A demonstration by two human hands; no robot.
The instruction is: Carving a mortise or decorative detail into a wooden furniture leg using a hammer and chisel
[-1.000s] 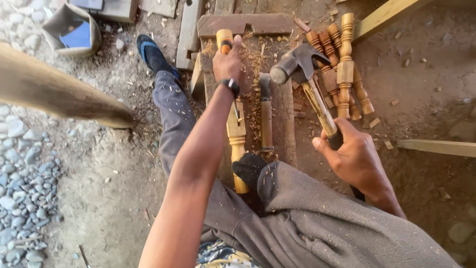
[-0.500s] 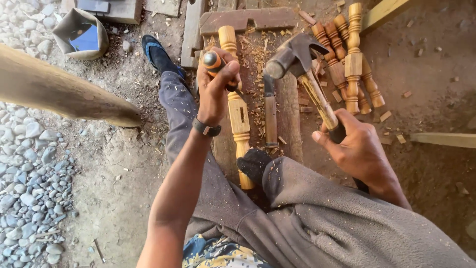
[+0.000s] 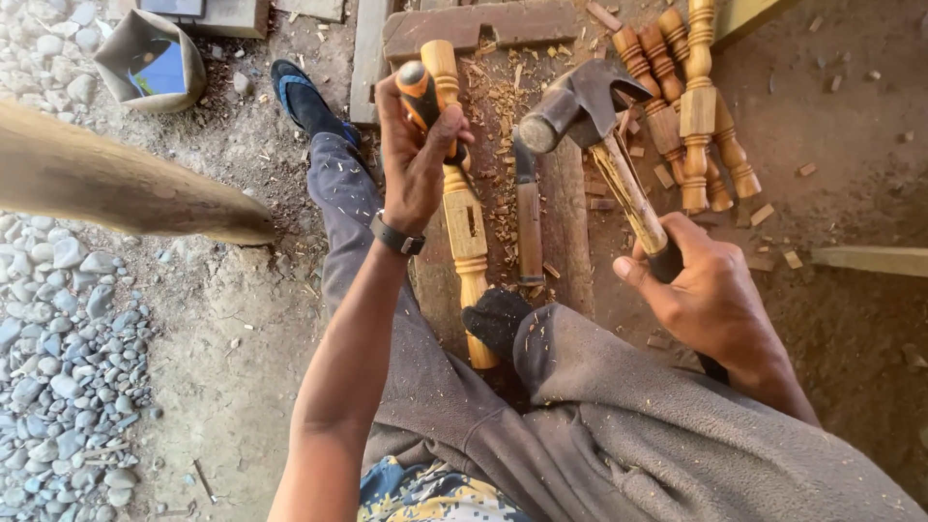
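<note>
Head view: the person sits on the ground over a wooden plank [image 3: 565, 222], working a turned wooden spindle [image 3: 466, 222] that lies lengthwise along the plank's left edge. A dark-socked foot [image 3: 495, 319] presses on the spindle near its lower end.

The left hand [image 3: 416, 159] has its grip clamped around a chisel [image 3: 425, 97] with an orange and black handle, held upright over the square block of the spindle; where the blade meets the wood is hidden by the hand. The right hand [image 3: 710, 295] has its grip clamped low on the wooden handle of a claw hammer [image 3: 585, 106], whose steel head hangs raised to the right of the chisel, apart from it.

A second chisel [image 3: 527, 208] lies on the plank between spindle and hammer, among wood shavings. Finished spindles [image 3: 691, 106] are stacked at the plank's far right corner on the dirt.

The spindle looks stiff and fairly light, likely to roll unless pinned, and its thin turned necks seem the weakest points; the square block looks the safest place to take hold. The hammer appears head-heavy, and the low hold suits swinging it.
</note>
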